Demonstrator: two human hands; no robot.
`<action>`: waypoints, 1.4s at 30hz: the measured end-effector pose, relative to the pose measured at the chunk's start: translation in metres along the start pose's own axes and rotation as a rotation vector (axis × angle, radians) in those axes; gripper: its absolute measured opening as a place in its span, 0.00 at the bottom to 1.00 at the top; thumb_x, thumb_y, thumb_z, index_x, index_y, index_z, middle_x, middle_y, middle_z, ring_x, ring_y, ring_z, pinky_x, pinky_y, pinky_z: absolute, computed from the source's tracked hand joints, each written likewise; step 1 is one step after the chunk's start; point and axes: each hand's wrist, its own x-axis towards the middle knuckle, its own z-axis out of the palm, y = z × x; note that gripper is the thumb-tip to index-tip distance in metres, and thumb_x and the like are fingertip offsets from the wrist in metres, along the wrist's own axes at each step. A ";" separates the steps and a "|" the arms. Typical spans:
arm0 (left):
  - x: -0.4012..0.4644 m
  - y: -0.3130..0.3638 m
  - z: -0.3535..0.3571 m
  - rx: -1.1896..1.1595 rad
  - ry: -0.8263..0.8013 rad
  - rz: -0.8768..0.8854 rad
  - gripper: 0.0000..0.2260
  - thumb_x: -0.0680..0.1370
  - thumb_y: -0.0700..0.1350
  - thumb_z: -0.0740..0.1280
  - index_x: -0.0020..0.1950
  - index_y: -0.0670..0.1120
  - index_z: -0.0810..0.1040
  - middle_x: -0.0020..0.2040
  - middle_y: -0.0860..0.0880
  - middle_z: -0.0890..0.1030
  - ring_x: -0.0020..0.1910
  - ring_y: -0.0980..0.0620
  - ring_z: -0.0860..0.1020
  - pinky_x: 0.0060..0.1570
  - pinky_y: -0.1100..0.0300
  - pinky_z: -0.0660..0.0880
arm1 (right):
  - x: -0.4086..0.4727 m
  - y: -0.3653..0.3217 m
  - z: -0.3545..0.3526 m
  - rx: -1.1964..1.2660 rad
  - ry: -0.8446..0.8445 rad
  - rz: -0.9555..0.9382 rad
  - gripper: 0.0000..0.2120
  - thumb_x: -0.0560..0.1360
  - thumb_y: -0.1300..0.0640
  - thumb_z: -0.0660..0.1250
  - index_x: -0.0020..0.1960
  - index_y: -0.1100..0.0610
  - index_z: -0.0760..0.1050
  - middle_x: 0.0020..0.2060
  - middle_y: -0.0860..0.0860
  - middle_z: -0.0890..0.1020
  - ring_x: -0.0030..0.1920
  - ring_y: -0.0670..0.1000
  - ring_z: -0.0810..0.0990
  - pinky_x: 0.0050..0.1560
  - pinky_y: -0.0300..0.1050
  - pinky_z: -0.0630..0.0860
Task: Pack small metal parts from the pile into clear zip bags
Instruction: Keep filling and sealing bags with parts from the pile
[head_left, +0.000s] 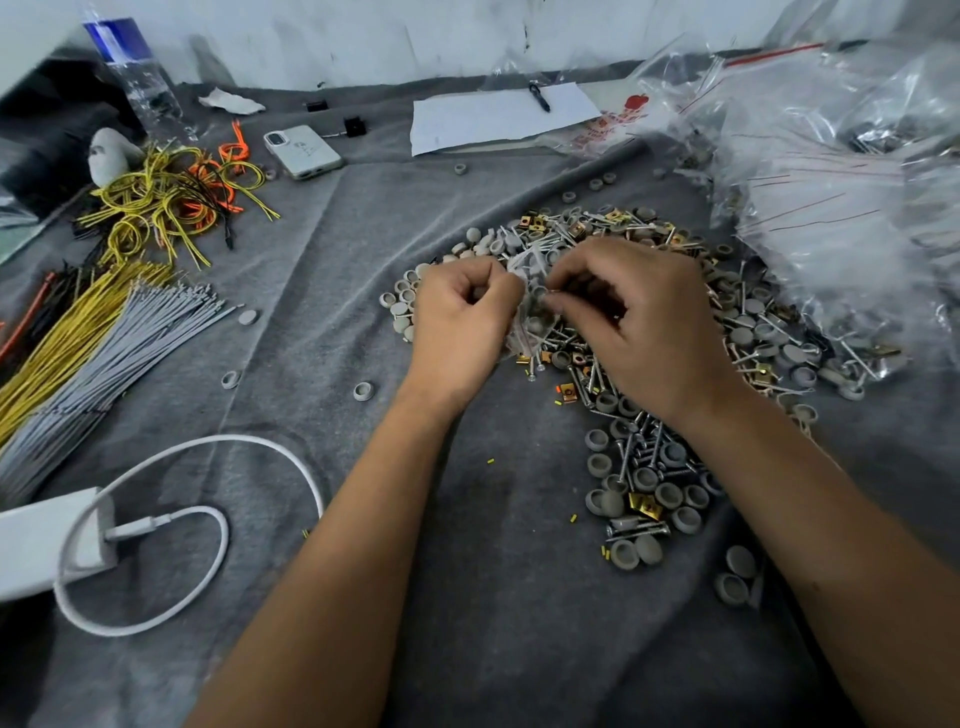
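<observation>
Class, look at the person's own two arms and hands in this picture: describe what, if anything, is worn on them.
Both forearms are bare up to the bottom edge of the picture, with no sleeve in view. The left hand and the right hand wear no gloves. No watch, bracelet or band shows on either wrist, and no ring can be seen on the fingers that are visible.

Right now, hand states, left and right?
Left hand: fingers curled, pinching the small clear plastic zip bag.
Right hand: fingers curled at the bag's mouth; what it pinches cannot be told.
</observation>
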 end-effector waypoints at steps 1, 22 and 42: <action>0.000 -0.001 0.000 0.001 0.000 -0.001 0.12 0.71 0.40 0.63 0.28 0.43 0.68 0.27 0.43 0.66 0.27 0.51 0.63 0.29 0.57 0.59 | 0.000 0.000 -0.001 0.006 0.000 -0.005 0.05 0.77 0.62 0.74 0.50 0.64 0.83 0.45 0.53 0.85 0.46 0.48 0.82 0.51 0.39 0.78; 0.004 -0.004 -0.007 -0.139 0.101 -0.097 0.15 0.73 0.43 0.64 0.31 0.35 0.67 0.30 0.42 0.67 0.28 0.49 0.60 0.29 0.57 0.55 | -0.001 0.018 -0.014 -0.062 -0.665 0.184 0.10 0.67 0.46 0.82 0.41 0.44 0.81 0.49 0.41 0.75 0.57 0.45 0.68 0.65 0.46 0.66; -0.001 0.000 0.000 0.003 -0.023 -0.003 0.12 0.72 0.39 0.63 0.29 0.40 0.68 0.26 0.43 0.66 0.28 0.50 0.62 0.29 0.57 0.58 | -0.001 0.008 -0.008 0.124 -0.010 0.161 0.08 0.72 0.64 0.78 0.49 0.57 0.85 0.41 0.46 0.85 0.41 0.43 0.83 0.42 0.31 0.77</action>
